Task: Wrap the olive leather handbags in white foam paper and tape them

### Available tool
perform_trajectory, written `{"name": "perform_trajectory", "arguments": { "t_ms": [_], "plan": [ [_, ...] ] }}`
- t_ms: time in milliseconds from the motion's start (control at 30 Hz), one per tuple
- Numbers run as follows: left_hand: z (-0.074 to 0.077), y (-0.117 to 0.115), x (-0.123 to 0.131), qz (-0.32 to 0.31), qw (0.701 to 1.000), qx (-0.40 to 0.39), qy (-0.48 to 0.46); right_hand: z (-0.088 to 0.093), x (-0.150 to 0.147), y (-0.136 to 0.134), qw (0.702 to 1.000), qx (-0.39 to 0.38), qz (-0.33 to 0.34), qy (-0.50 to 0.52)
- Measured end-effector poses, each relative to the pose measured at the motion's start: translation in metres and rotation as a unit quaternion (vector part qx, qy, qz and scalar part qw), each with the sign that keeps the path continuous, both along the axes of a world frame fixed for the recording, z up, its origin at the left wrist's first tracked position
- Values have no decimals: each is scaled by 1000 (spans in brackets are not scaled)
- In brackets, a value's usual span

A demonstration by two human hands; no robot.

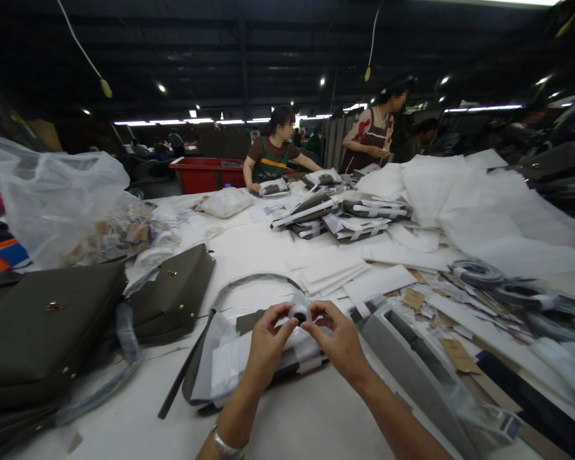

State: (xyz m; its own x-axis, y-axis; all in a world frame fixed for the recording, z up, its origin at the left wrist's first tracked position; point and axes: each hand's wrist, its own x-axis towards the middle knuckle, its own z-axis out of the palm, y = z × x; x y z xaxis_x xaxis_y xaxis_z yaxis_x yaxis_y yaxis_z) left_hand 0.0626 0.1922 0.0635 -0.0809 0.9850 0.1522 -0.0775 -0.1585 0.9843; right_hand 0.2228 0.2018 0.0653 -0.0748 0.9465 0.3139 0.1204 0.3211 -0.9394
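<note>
Both of my hands pinch a small dark round piece in whitish, see-through wrapping (300, 310) above the work table. My left hand (271, 332) grips its left side between thumb and fingers, and my right hand (336, 332) grips the right side the same way. What the piece is exactly, I cannot make out. Beneath my hands lies an olive-grey bag partly covered with white paper (230, 364). Its strap (261, 278), wrapped in clear film in part, arches behind it; a dark strip sticks out at the left.
Dark olive bags (52, 319) stand at the left near a clear plastic sack (57, 191). A grey tape dispenser (412, 364) is close on the right, beside cardboard scraps and coiled straps (479, 271). Farther back are piled flat bags (340, 214), white sheets and two co-workers.
</note>
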Motion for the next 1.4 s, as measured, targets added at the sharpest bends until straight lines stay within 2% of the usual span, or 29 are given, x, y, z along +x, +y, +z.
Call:
{"name": "perform_trajectory", "arguments": {
  "t_ms": [200, 633, 933, 1167, 1300, 1400],
  "plan": [
    [-1, -1, 0, 11, 999, 8, 29, -2, 0, 0, 999, -1, 24, 22],
    [-9, -5, 8, 34, 994, 40, 91, -25, -8, -2, 1000, -4, 0, 22],
    [-18, -10, 13, 78, 985, 81, 134, -22, -13, -7, 999, 34, -16, -8],
    [-17, -11, 17, 89, 989, 63, 104, -21, -15, -10, 998, 38, -41, -26],
    [-8, -6, 13, 49, 997, 20, 60, -19, -13, -6, 999, -25, -4, 40],
    [-2, -5, 10, 31, 999, 10, 21, -18, -13, -5, 995, -40, 2, 93]
  ]
}}
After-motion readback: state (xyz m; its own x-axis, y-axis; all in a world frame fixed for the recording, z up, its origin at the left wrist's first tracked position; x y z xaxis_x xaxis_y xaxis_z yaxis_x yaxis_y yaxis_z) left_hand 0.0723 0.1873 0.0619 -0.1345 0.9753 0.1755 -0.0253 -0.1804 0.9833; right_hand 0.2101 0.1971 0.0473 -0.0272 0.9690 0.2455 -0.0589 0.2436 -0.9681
